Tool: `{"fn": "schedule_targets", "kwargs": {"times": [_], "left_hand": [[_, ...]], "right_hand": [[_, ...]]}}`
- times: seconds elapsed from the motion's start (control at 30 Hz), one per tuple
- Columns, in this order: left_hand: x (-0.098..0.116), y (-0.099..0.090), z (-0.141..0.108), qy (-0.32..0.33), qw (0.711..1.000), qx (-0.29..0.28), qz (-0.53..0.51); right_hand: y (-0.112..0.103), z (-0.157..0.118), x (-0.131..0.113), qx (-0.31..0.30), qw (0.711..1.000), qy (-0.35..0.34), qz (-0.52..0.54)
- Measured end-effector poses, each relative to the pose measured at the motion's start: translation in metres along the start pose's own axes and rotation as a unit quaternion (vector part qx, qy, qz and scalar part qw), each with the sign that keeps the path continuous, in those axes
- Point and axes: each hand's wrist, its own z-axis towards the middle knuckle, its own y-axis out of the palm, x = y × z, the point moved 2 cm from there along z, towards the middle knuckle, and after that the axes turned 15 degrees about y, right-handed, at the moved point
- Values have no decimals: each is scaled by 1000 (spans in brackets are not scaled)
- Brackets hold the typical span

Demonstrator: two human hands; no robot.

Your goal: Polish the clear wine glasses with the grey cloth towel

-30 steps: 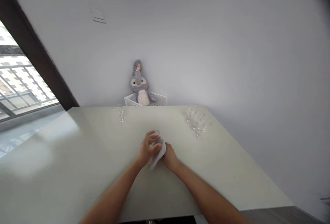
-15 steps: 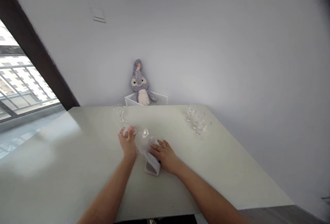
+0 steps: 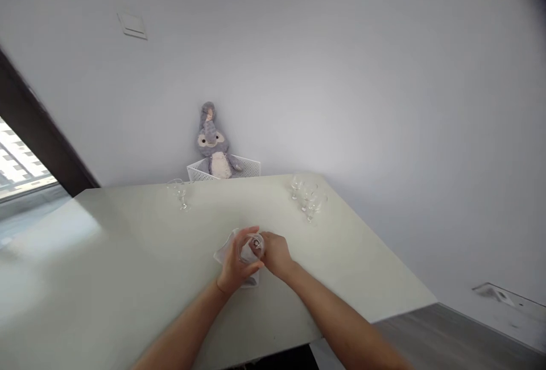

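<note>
In front of me a clear stemmed glass (image 3: 246, 253) lies tilted, its rim facing me. My left hand (image 3: 235, 265) curls around the glass bowl, thumb below and fingers above. At its far end my right hand (image 3: 276, 253) is closed against the stem or foot; its fingertips are partly hidden behind the glass. A thin white cloth or tissue (image 3: 224, 252) shows behind my left hand, to its left. Beneath the hands, part of a small whitish box-like object (image 3: 251, 282) sticks out on the table.
Clear stemmed glass (image 3: 183, 202) stands at the table's back left. Several more glasses (image 3: 310, 208) stand close together at the back right. Behind the pale table (image 3: 149, 279), a grey plush toy (image 3: 219, 162) sits in a white perforated basket (image 3: 251, 166) by the wall.
My left hand has brought the glass right and nearer, turning its rim toward me. My right hand has moved from the white cloth onto the glass. The view has swung to the right.
</note>
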Motion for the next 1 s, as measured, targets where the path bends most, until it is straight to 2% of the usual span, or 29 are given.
{"fn": "schedule_targets", "kwargs": {"times": [0.07, 0.17, 0.3, 0.4, 0.53, 0.7, 0.83, 0.93, 1.0], "left_hand": [[0, -2, 1, 3, 998, -31, 51], [-2, -11, 6, -49, 993, -18, 109], [-5, -16, 9, -137, 986, 27, 94], [-8, -13, 6, -148, 984, 21, 92], [-13, -14, 0, -157, 982, 8, 102], [-19, -19, 0, -196, 976, 46, 89], [-19, -20, 3, -199, 974, 58, 97], [-18, -22, 4, -210, 970, 80, 95], [-18, -23, 4, -224, 965, 98, 95]], "right_hand": [[-6, -2, 20, -3, 999, 43, 27], [-22, -7, 68, 12, 986, 143, 82], [-43, -17, 134, 52, 953, 290, 74], [-52, -19, 162, 50, 940, 331, 61], [-55, -10, 174, 45, 936, 344, 64], [-54, 5, 178, 42, 933, 351, 70], [-56, 14, 181, 33, 934, 349, 66], [-58, 11, 182, 30, 932, 356, 53], [-59, 0, 178, 51, 924, 379, 31]]}}
